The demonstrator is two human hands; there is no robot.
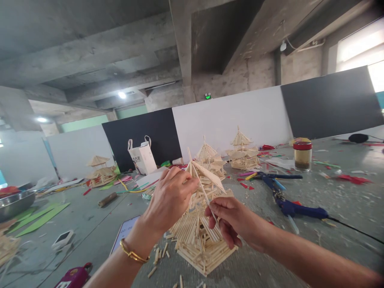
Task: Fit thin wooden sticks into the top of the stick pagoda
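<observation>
1. Nearest the head camera, the left hand (168, 200) is pinching the roof of a stick pagoda (199, 224) standing on the grey table (345, 208).
2. Just beside it, the right hand (232, 222) is gripping one thin stick (210, 204) against that roof.
3. Behind them, a blue glue gun (297, 209) is lying.

Both arms reach forward, left hand (168, 200) raised with fingers apparently pinched, right hand (232, 222) lower, fingertips curled together, wrists nearly level.

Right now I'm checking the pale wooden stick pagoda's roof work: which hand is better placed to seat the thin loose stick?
Likely the right hand: it pinches the thin loose stick against the pale wooden stick pagoda, while the left hand grips the roof peak.
</observation>
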